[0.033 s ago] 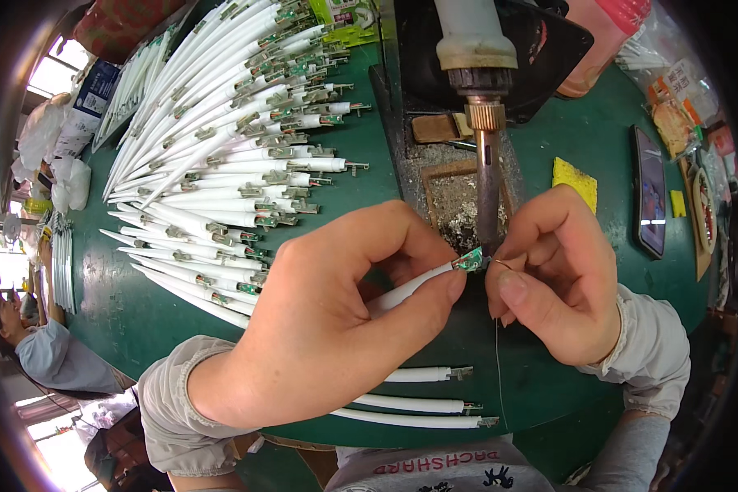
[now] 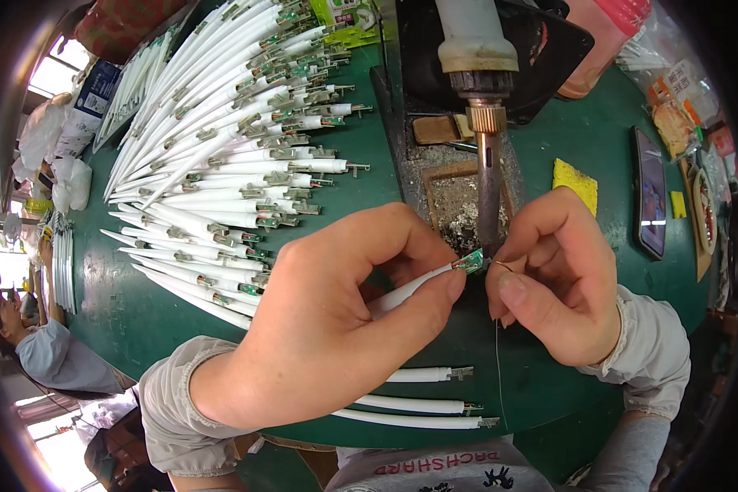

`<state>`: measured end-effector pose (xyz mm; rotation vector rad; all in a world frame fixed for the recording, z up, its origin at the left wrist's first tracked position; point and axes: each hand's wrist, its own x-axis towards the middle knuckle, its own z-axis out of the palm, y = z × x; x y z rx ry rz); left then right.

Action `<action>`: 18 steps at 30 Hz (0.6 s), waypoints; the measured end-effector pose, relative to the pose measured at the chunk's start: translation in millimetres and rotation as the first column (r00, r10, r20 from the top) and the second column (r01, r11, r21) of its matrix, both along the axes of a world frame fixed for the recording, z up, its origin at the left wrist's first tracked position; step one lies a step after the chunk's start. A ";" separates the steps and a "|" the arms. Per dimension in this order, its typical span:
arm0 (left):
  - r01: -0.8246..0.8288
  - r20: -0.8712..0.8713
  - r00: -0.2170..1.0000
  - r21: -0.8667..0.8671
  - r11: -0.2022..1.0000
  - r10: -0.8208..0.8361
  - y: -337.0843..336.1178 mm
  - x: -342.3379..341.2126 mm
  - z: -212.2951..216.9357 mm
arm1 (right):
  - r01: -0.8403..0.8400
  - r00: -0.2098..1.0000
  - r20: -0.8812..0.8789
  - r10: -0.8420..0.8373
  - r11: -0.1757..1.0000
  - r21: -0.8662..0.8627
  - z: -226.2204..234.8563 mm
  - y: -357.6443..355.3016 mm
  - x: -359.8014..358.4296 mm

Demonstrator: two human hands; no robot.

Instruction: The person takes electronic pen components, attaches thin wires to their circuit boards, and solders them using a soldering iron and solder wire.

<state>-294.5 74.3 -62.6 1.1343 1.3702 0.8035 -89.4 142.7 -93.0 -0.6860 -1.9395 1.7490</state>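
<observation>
My left hand (image 2: 344,312) pinches a white tapered tube (image 2: 410,291) near its end. A small green circuit board (image 2: 469,261) with fine wires sticks out of that end. The board sits right at the tip of a soldering iron (image 2: 489,180), which points down from above. My right hand (image 2: 559,283) is closed on a thin solder wire (image 2: 498,361), whose tail hangs down toward the table's near edge. A short bit of the wire shows between the fingertips, close beside the board. Whether the iron's tip touches the board I cannot tell.
A large fan of similar white tubes (image 2: 221,156) with board ends covers the left. Several more tubes (image 2: 422,405) lie near the front edge. Behind the iron is a tray of solder scraps (image 2: 459,197); a yellow sponge (image 2: 576,185) and a phone (image 2: 649,193) lie right. A person (image 2: 66,348) sits far left.
Almost nothing differs. Both hands hold the same place, and the board stays at the iron's tip with only a very slight shift.
</observation>
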 end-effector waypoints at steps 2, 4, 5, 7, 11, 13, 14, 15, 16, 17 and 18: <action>0.042 -0.038 0.999 0.066 0.997 -0.039 0.0 -0.4 -4.8 | 0.003 1.000 0.004 -0.003 1.000 0.006 0.4 -0.5 -0.6; 0.052 -0.041 0.998 0.085 0.995 -0.049 -1.7 0.3 -4.5 | -0.003 0.993 0.115 -0.003 0.999 0.047 7.9 -1.1 -3.9; 0.063 -0.041 0.997 0.100 0.993 -0.060 -2.1 0.7 -4.0 | -0.002 0.993 0.114 -0.004 0.999 0.051 9.4 -0.8 -3.9; 0.073 -0.055 0.996 0.132 0.989 -0.066 -2.0 1.0 -4.7 | -0.012 0.992 0.128 0.007 0.999 0.039 8.6 -0.1 -3.6; 0.103 -0.136 0.988 0.231 0.967 -0.072 1.4 -2.2 -7.5 | 0.030 0.999 -0.030 -0.033 0.996 -0.085 6.3 -0.7 -5.4; 0.093 -0.118 0.991 0.243 0.965 -0.066 1.8 -1.2 -7.9 | 0.038 0.999 0.019 -0.037 0.996 -0.075 7.8 -1.6 -5.7; 0.083 -0.101 0.993 0.254 0.964 -0.058 1.9 -0.7 -7.9 | 0.038 0.999 0.018 -0.037 0.996 -0.075 7.8 -1.8 -6.5; 0.083 -0.101 0.993 0.254 0.964 -0.059 1.9 -0.4 -7.9 | 0.040 0.999 0.015 -0.039 0.998 -0.058 7.5 -2.0 -7.2; 0.085 -0.107 0.993 0.272 0.959 -0.057 1.8 -0.1 -7.8 | 0.041 0.999 0.012 -0.041 0.998 -0.041 7.3 -2.2 -7.6; 0.086 -0.113 0.992 0.289 0.953 -0.055 1.7 0.0 -7.8 | 0.041 0.999 0.012 -0.041 0.998 -0.041 7.2 -2.3 -7.4; 0.086 -0.112 0.992 0.290 0.953 -0.056 1.7 0.0 -7.8 | 0.046 0.999 0.005 -0.045 0.998 -0.038 7.3 -2.5 -6.8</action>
